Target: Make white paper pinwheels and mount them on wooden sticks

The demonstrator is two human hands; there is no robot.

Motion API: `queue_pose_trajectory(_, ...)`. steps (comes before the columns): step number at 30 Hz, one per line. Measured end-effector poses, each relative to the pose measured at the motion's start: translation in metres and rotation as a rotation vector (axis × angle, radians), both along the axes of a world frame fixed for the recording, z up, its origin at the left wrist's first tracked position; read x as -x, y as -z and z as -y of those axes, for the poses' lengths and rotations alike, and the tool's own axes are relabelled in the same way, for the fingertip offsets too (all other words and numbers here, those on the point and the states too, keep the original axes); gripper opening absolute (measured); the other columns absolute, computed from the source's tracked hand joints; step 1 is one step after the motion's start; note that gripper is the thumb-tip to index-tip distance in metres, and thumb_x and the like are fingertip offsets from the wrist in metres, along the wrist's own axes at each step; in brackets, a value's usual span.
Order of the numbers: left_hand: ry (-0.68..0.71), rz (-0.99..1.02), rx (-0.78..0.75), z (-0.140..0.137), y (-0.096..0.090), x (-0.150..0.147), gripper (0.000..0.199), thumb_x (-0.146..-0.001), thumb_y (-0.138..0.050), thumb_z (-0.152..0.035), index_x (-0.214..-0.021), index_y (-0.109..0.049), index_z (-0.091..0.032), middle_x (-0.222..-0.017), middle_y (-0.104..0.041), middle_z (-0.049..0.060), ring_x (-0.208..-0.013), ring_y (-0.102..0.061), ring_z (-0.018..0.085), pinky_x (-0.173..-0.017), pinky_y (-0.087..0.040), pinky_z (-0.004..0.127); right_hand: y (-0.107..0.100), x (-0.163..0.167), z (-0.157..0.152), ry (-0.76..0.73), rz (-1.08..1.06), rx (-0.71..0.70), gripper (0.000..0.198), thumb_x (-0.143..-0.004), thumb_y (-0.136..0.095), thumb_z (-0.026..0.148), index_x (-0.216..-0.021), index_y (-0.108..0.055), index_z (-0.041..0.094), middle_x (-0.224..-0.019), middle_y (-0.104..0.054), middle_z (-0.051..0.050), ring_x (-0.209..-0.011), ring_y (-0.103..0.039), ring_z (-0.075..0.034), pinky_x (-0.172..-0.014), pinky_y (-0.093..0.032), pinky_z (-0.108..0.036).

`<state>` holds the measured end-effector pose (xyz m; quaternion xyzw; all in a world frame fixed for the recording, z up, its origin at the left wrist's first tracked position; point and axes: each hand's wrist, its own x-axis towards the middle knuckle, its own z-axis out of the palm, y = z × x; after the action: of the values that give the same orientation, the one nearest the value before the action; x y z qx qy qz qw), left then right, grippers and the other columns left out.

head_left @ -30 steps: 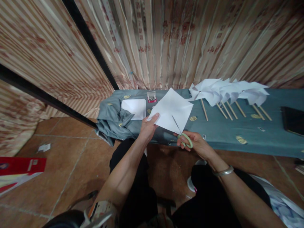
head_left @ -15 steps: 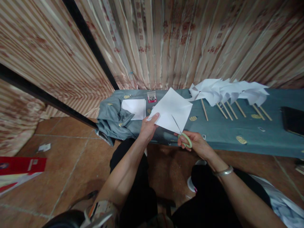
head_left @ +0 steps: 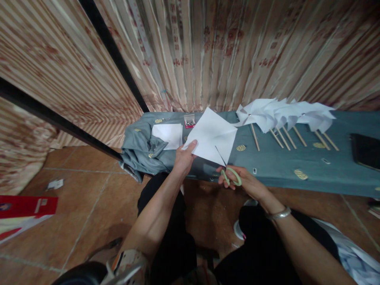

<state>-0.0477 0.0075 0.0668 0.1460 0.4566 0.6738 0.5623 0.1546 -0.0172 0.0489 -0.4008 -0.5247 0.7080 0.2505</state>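
Observation:
My left hand [head_left: 185,155] pinches the left corner of a square white sheet of paper [head_left: 209,132], thumb on top. In my right hand [head_left: 237,178] is a pair of scissors [head_left: 233,177] with light green handles, fingers through the loops. One blade lies over the sheet near its lower corner, pointing up and left; the other blade is hidden beneath the paper. The scissor handles look spread apart. Left of the sheet lies a stack of white paper [head_left: 169,135], and behind it a small red box [head_left: 189,121] holds small metal pieces.
White paper pinwheels [head_left: 264,113] with wooden sticks lie in a row on the bench's grey-green cloth [head_left: 276,166]. A black flat object [head_left: 366,150] sits at the right. Black metal bars [head_left: 115,59] slant at the left before a striped curtain. A red bag [head_left: 28,208] is on the floor.
The sheet has shifted slightly left, with my left hand moving a little along with it. The scissor handles in my right hand have spread wider.

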Motion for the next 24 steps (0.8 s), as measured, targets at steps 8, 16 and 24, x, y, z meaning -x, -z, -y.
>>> queue_pose_trajectory(8,-0.090,0.001,-0.060,-0.001,-0.006,0.013,0.019,-0.069,-0.077,-0.014,-0.084,-0.067,-0.012,-0.083,-0.075,0.006,-0.085,-0.072,0.017,-0.086,-0.054,0.029,-0.007,-0.054,0.000,-0.093,0.003,0.052,0.052,-0.073,-0.074,0.056,-0.102,-0.068,0.013,-0.071,-0.066,-0.006,-0.052,-0.051,-0.009,-0.041,-0.030,-0.020)
queue_pose_trajectory(16,0.165,-0.180,0.003,0.002,0.012,0.008,0.034,-0.050,-0.087,-0.028,-0.072,-0.070,-0.010,-0.065,-0.070,0.004,-0.059,-0.063,0.014,-0.060,-0.051,0.026,-0.010,-0.074,-0.016,0.496,-0.037,-0.207,0.047,-0.060,-0.084,0.049,-0.098,-0.069,0.024,-0.079,-0.071,-0.003,-0.059,-0.056,-0.012,-0.046,-0.040,-0.022)
queue_pose_trajectory(24,0.409,-0.397,0.025,0.005,0.019,-0.008,0.030,-0.043,-0.086,-0.029,-0.061,-0.070,-0.011,-0.055,-0.065,0.001,-0.049,-0.054,0.010,-0.051,-0.041,0.023,-0.003,-0.057,-0.025,0.460,0.129,-0.364,0.061,-0.049,-0.088,0.044,-0.101,-0.065,0.021,-0.080,-0.071,-0.001,-0.066,-0.062,-0.015,-0.058,-0.050,-0.027)
